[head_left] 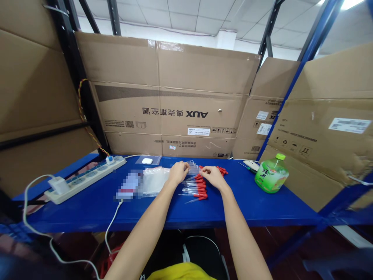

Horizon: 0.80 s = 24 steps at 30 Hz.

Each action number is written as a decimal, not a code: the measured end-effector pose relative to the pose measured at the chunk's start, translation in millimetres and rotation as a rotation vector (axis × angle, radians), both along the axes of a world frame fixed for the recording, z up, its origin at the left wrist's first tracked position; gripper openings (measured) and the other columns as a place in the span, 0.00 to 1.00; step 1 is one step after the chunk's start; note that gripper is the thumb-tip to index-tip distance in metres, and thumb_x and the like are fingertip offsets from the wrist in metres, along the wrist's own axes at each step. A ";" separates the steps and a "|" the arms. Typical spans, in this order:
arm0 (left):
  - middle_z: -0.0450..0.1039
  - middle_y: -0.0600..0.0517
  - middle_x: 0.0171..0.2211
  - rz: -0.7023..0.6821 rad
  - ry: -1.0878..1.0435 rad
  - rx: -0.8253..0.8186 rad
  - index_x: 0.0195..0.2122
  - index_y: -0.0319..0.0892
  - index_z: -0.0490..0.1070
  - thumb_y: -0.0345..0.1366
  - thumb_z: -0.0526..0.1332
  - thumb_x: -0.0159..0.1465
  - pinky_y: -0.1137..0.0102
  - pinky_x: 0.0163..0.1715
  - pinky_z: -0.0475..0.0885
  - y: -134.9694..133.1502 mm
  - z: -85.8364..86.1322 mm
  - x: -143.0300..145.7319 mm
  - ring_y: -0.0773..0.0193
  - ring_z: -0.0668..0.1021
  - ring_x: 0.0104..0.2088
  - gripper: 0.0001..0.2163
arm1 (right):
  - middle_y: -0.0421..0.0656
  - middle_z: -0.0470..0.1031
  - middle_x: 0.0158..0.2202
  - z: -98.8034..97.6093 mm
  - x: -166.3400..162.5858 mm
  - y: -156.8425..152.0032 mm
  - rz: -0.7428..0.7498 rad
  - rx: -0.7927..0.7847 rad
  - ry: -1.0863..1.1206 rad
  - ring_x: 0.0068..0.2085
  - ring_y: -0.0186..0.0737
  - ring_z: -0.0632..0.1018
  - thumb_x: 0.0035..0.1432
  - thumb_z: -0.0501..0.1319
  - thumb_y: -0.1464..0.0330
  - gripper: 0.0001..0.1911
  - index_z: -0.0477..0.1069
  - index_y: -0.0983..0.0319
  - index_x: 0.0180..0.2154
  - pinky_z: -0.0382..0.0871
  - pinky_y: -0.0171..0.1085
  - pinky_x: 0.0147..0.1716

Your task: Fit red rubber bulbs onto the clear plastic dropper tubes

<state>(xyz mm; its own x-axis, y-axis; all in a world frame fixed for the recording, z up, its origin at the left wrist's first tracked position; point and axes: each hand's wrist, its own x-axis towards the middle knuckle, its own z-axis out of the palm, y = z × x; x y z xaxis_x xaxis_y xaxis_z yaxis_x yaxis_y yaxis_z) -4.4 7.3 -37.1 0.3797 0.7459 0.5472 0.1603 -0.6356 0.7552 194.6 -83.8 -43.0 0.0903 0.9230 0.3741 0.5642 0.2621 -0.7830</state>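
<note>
Several droppers (201, 190) with clear thin tubes and red rubber bulbs lie in a row on the blue tabletop, bulbs to the right. Just beyond them is a bunch of clear tubes (193, 168) between my hands. My left hand (177, 173) has its fingers curled closed at the left end of that bunch. At its right end my right hand (214, 176) pinches with thumb and fingers; what is in the pinch is too small to make out. More red bulbs (223, 171) show behind my right hand. A stack of clear plastic bags (154, 182) lies left of my left forearm.
A phone (129, 186), blurred out, lies on a cable beside the bags. A power strip (87, 179) runs along the left. A white case (147, 161) sits at the back. On the right stands a green drink bottle (271, 175). Cardboard panels (175, 97) wall the table.
</note>
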 end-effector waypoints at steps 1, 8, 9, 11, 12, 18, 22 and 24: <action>0.70 0.51 0.26 -0.020 0.092 0.034 0.24 0.46 0.75 0.26 0.68 0.54 0.73 0.35 0.66 1.8 -2.5 1.1 0.58 0.74 0.33 0.07 | 0.39 0.76 0.24 -2.0 1.7 0.2 -0.006 -0.025 -0.032 0.25 0.35 0.71 0.55 0.64 0.58 0.14 0.79 0.62 0.30 0.62 0.33 0.27; 0.78 0.48 0.41 -0.098 0.639 0.270 0.39 0.46 0.81 0.33 0.65 0.63 0.68 0.47 0.69 2.9 -4.3 6.0 0.57 0.77 0.46 0.06 | 0.40 0.77 0.25 3.6 9.9 -4.8 -0.249 -0.122 -0.238 0.29 0.38 0.75 0.59 0.61 0.60 0.12 0.80 0.59 0.33 0.62 0.33 0.29; 0.78 0.48 0.42 -0.088 0.666 0.284 0.40 0.46 0.81 0.33 0.65 0.63 0.68 0.48 0.69 2.3 -3.6 6.4 0.57 0.77 0.46 0.07 | 0.40 0.79 0.27 6.0 11.0 -6.0 -0.348 -0.126 -0.252 0.31 0.40 0.77 0.60 0.60 0.61 0.12 0.80 0.58 0.34 0.63 0.34 0.31; 0.78 0.48 0.43 -0.064 0.708 0.291 0.41 0.46 0.82 0.33 0.65 0.63 0.68 0.48 0.69 1.0 -1.9 7.4 0.57 0.77 0.47 0.07 | 0.42 0.80 0.32 9.5 13.9 -8.4 -0.553 -0.156 -0.268 0.36 0.43 0.79 0.62 0.58 0.62 0.11 0.80 0.56 0.36 0.65 0.35 0.34; 0.78 0.48 0.43 -0.050 0.725 0.289 0.41 0.46 0.82 0.33 0.65 0.63 0.69 0.47 0.70 0.3 -0.9 8.2 0.57 0.78 0.48 0.07 | 0.43 0.81 0.35 10.4 15.6 -9.7 -0.639 -0.175 -0.270 0.38 0.44 0.79 0.62 0.58 0.63 0.11 0.80 0.55 0.38 0.66 0.36 0.35; 0.79 0.48 0.42 0.042 0.824 0.284 0.38 0.47 0.82 0.34 0.66 0.62 0.68 0.42 0.71 -6.7 6.9 14.9 0.54 0.79 0.45 0.06 | 0.52 0.75 0.48 5.3 25.0 -13.7 -0.865 -0.235 -0.289 0.47 0.51 0.78 0.63 0.58 0.64 0.17 0.75 0.54 0.53 0.70 0.43 0.43; 0.78 0.45 0.43 0.068 0.878 0.343 0.36 0.44 0.80 0.34 0.63 0.64 0.64 0.45 0.70 -10.7 9.4 16.6 0.52 0.78 0.47 0.06 | 0.55 0.72 0.49 2.1 27.9 -13.1 -0.870 -0.240 -0.290 0.50 0.55 0.77 0.65 0.57 0.62 0.18 0.76 0.55 0.53 0.70 0.45 0.44; 0.77 0.44 0.45 0.077 0.882 0.368 0.36 0.43 0.79 0.35 0.61 0.66 0.63 0.46 0.69 -11.4 10.1 14.9 0.51 0.77 0.49 0.07 | 0.54 0.73 0.48 1.7 28.8 -12.6 -0.859 -0.222 -0.282 0.50 0.54 0.77 0.65 0.57 0.60 0.17 0.77 0.55 0.51 0.71 0.45 0.44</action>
